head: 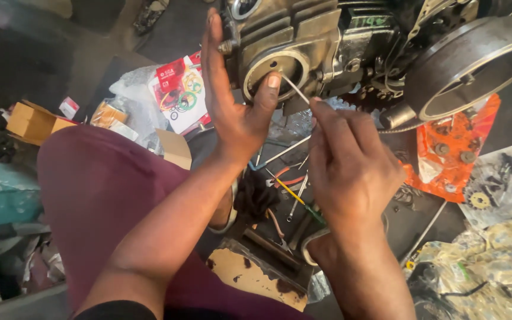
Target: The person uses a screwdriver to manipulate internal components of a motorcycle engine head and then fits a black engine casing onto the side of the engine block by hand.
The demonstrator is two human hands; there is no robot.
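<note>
Your right hand [351,166] pinches a thin white rod [296,90] slanting up-left toward the grimy metal engine's round opening [277,70], where your open left hand [232,101] rests its thumb.

I see a dull grey-brown engine block [303,41], a maroon trouser leg [102,184], an orange plastic bag [451,148], and a red-and-white gasket packet [179,89].

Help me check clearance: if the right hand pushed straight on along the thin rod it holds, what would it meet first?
Probably the left thumb, pressed at the round engine cover: the thin rod in the right hand ends right there. Depth is unclear.
</note>
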